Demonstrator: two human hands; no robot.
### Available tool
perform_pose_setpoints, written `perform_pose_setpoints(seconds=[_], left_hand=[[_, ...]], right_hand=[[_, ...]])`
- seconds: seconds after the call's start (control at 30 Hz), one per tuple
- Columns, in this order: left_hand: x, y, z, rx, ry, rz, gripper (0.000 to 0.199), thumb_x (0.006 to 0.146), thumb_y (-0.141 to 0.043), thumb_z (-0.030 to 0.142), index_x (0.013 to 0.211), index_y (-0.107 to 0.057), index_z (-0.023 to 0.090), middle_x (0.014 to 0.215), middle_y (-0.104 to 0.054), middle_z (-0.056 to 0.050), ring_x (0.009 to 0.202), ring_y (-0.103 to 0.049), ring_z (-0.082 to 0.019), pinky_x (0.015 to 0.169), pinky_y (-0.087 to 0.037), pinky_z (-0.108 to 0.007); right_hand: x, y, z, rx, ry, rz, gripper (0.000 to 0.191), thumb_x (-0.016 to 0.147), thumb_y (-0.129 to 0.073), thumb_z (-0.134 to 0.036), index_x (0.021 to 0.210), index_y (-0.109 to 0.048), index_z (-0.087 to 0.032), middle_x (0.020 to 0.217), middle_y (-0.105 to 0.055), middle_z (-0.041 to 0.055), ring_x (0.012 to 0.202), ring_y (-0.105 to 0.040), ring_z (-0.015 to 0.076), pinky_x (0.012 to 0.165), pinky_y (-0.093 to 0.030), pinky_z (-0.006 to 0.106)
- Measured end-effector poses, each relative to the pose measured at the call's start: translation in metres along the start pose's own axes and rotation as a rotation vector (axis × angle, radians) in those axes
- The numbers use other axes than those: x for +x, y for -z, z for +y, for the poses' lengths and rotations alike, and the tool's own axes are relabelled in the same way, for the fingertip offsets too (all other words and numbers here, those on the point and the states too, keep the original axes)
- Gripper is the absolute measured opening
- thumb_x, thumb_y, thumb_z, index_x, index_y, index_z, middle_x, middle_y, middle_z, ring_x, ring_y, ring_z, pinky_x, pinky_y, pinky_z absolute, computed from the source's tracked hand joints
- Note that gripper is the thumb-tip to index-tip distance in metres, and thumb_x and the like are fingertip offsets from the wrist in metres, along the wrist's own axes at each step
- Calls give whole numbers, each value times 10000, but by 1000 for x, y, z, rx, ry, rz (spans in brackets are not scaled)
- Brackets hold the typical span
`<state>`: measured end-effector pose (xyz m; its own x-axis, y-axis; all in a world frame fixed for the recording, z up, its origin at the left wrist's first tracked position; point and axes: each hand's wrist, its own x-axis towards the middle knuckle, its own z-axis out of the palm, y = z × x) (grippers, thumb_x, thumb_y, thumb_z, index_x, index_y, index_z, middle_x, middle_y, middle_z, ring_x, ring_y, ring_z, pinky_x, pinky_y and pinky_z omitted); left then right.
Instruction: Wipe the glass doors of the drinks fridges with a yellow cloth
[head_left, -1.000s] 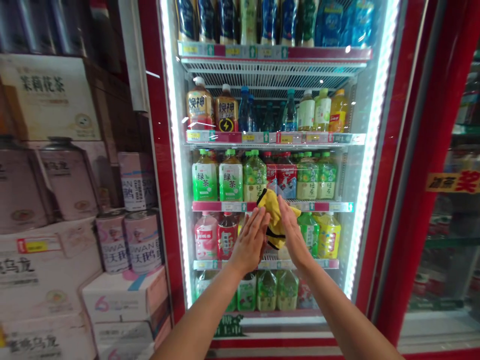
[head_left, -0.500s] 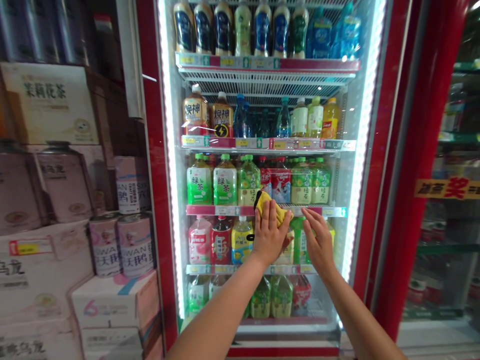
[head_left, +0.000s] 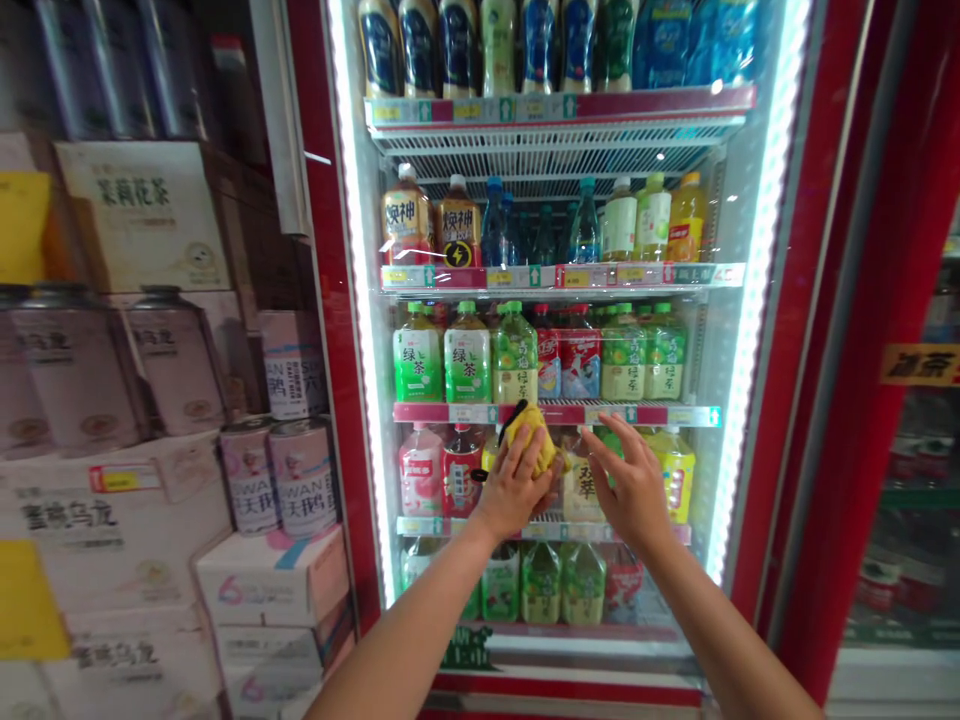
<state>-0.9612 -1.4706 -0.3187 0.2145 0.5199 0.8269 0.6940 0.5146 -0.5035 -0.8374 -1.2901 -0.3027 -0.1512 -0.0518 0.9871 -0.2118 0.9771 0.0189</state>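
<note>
A bunched yellow cloth (head_left: 541, 437) with a dark edge is pressed flat under my left hand (head_left: 516, 488), against the glass front of a lit drinks fridge (head_left: 551, 103). My left fingers lie over the cloth and grip it. Beside it, my right hand (head_left: 630, 478) is raised with spread, slightly bent fingers and holds nothing. Its fingertips are at or very near the glass; contact cannot be made out. Behind the hands stand juice bottles, including a pink one (head_left: 421, 470) and a yellow one (head_left: 677, 472), partly covered by my hands.
Green tea bottles (head_left: 466, 352) line the shelf above my hands. To the left, cartons (head_left: 150, 215), large tins (head_left: 176, 355) and pink-white cans (head_left: 300, 478) are stacked close to the red fridge frame (head_left: 319, 330). Another red-framed fridge (head_left: 840, 480) stands at the right.
My left hand and the cloth have slid down and slightly left across the glass. My right hand stays near its place, its fingers spread wider. The view has shifted a little left.
</note>
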Motion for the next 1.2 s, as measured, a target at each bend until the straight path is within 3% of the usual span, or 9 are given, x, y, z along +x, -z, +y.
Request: perform_pose_setpoints(seconds=[0.13,0.23,0.37,0.47,0.67,0.8,0.97,1.1,1.2], left_hand=[[24,1,-24,-46,-155,-14,411,918,-671,233,1326,-625,269,1691,-312,-76,1591,-192,-286,1266,-319,-484],[24,11,-41,-34,-58,-39,508,865,-714,210,1357,-597,257,1715,-242,-92,1593,-177,-312,1262,-321,-529],[-2,11,-26,31,155,57,594,842,-726,183,1407,-555,244,1744,-78,-110,1595,-111,-368,1220,-373,-575],[-1,6,-24,56,19,64,534,887,-700,227,1401,-559,259,1742,-120,-95,1595,-151,-327,1213,-403,-516],[16,27,-78,19,69,-8,533,895,-689,222,1410,-552,235,1732,-170,-103,1597,-147,-316,1243,-364,-546],[-17,35,-67,59,200,58,537,879,-711,229,1394,-560,211,1743,-85,-119,1596,-118,-357,1221,-378,-584],[-10,37,-74,39,51,-42,610,862,-752,289,1428,-531,229,1720,-209,-127,1598,-143,-305,1241,-368,-523],[-5,51,-110,46,172,0,574,879,-719,251,1423,-534,258,1727,-204,-74,1597,-152,-304,1265,-325,-543],[-29,58,-103,49,354,95,591,879,-675,167,1441,-517,261,1747,-105,-49,1602,-96,-333,1265,-314,-579]], right_hand=[[6,2,-3,4,16,-14,436,968,-541,-132,1363,-623,-299,1455,-578,124,1413,-515,309,1063,-536,543],[6,1,-4,-28,41,-62,494,971,-532,-123,1428,-570,-305,1506,-546,125,1471,-448,313,1111,-499,559],[1,-3,-8,-62,66,-126,522,976,-517,-125,1467,-529,-305,1569,-495,122,1519,-372,307,1158,-454,577],[0,-8,-13,-77,81,-171,505,976,-504,-115,1454,-546,-271,1596,-462,134,1543,-320,307,1181,-424,579],[4,-15,-19,-91,111,-222,571,991,-481,-137,1540,-454,-293,1660,-370,101,1563,-265,293,1220,-369,577],[-2,-19,-23,-125,125,-295,629,989,-475,-141,1590,-376,-297,1686,-310,89,1572,-236,293,1231,-344,582],[-4,-23,-32,-139,143,-365,615,995,-477,-144,1589,-379,-272,1687,-301,109,1571,-237,287,1244,-317,569],[-1,-23,-38,-120,140,-355,601,1007,-468,-161,1587,-379,-286,1683,-316,102,1570,-239,284,1241,-322,577],[-3,-22,-44,-104,134,-339,599,1000,-466,-138,1577,-396,-283,1677,-329,108,1567,-244,293,1226,-345,593]])
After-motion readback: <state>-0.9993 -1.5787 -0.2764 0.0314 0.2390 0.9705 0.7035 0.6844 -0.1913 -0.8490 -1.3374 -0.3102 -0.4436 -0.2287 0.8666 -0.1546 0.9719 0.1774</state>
